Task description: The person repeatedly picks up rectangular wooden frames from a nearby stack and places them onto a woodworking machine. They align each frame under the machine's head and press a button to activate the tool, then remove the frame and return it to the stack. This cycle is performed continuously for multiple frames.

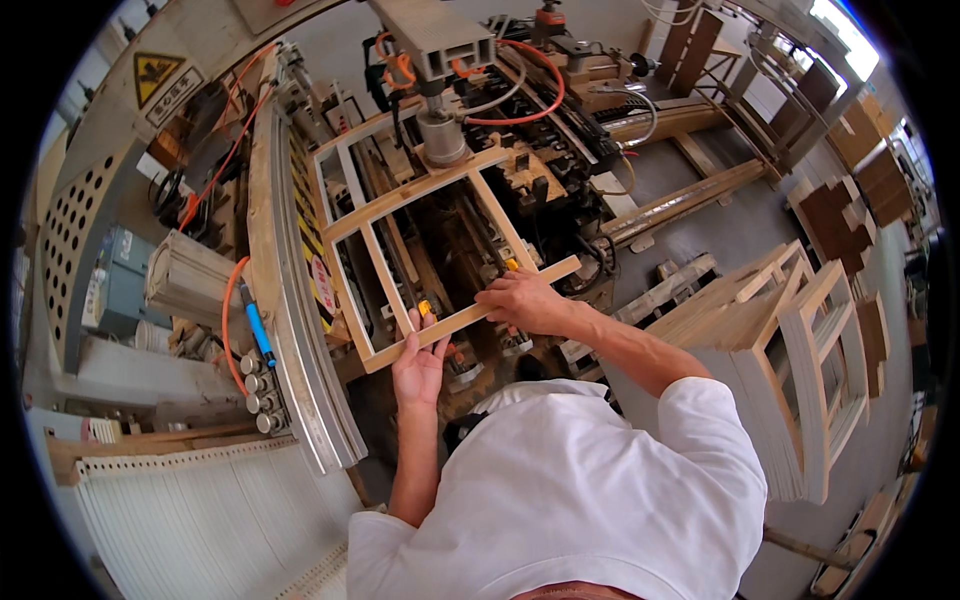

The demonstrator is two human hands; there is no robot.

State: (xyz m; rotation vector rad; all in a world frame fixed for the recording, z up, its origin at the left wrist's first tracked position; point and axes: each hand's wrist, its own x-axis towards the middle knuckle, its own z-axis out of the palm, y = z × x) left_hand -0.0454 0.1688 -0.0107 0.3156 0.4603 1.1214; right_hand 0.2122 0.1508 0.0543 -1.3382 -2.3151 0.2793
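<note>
A pale wooden frame [447,326] with crossbars lies tilted over the machine bed in front of me. From below, my left hand [418,372] grips its near rail, palm up, fingers bent round the wood. Farther right along the same rail is my right hand [530,300], knuckles up and fingers curled over the edge. Just beyond the left fingers a small yellow piece [425,308] shows, and a second one sits by the right hand. A round metal press head [443,142] hangs over the far part of the frame.
A metal rail [300,330] with a blue pen-like tool [258,325] and orange air hoses runs along the left. Stacked wooden frames [765,340] stand at right. White slatted pieces [180,520] are stacked at lower left. Machine parts and a guide beam [690,200] extend behind.
</note>
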